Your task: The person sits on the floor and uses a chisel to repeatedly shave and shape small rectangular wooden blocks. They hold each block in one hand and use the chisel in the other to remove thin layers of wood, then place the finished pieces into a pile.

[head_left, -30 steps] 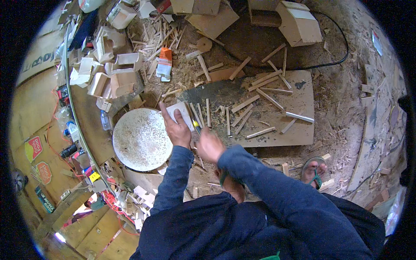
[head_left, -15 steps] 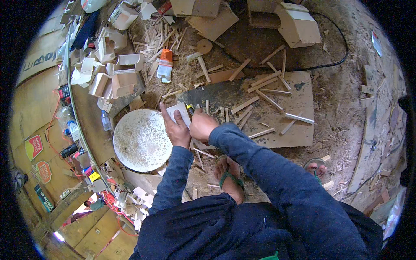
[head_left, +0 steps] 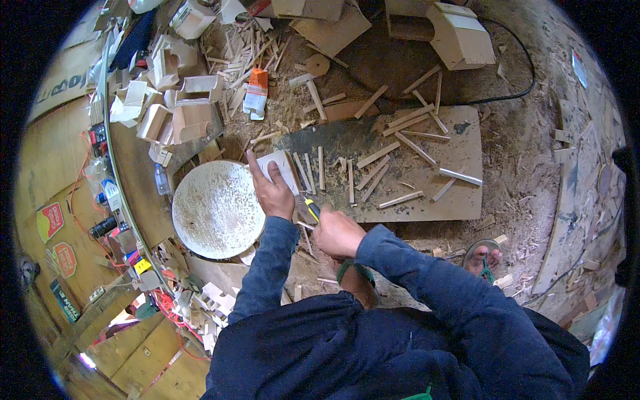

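At the board's [head_left: 427, 200] left edge, left hand [head_left: 273, 190] spread flat on a white sheet [head_left: 283, 167]; right hand [head_left: 337, 233] fisted around a yellow-handled knife [head_left: 311, 208].

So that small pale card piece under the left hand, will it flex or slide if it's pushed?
The pale card piece looks thin and flat, so it probably bends easily and weighs little. The left hand presses it onto the dusty board; released, it would likely skid on the sawdust. The right hand holds a yellow utility knife close by.
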`<state>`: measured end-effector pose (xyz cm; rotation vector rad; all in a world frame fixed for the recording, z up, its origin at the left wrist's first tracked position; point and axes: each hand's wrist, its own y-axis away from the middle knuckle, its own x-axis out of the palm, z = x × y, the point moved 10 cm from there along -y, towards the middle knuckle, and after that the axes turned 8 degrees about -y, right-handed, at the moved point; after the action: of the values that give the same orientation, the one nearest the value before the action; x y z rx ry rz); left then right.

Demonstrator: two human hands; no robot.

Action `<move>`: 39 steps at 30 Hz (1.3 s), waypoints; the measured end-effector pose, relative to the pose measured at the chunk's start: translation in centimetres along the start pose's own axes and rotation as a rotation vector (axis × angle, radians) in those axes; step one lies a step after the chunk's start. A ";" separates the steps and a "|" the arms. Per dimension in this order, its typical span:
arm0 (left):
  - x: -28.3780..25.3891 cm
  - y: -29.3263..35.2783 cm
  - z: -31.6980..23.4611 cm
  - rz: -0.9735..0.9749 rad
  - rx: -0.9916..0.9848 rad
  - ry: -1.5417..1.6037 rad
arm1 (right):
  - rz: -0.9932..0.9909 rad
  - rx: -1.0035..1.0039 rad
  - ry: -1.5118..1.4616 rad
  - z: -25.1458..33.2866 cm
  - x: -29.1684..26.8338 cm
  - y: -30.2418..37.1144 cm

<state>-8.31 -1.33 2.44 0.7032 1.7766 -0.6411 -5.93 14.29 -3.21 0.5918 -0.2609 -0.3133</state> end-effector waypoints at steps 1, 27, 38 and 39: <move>0.1 0.1 0.1 0.008 -0.010 0.015 | 0.007 -0.006 0.027 0.3 -0.3 0.3; -0.1 -0.1 0.3 -0.033 -0.031 0.038 | -0.165 -0.074 -0.018 -0.8 -0.8 -0.9; -0.2 -0.2 0.3 -0.058 -0.040 -0.017 | -0.150 -0.032 0.066 2.8 -1.9 -6.0; -0.5 -0.2 0.4 -0.084 -0.051 -0.024 | -0.079 -0.030 0.121 1.1 0.3 -4.5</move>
<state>-8.08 -1.83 2.81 0.5864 1.8017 -0.6561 -7.03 10.08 -4.87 0.5904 -0.1164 -0.3555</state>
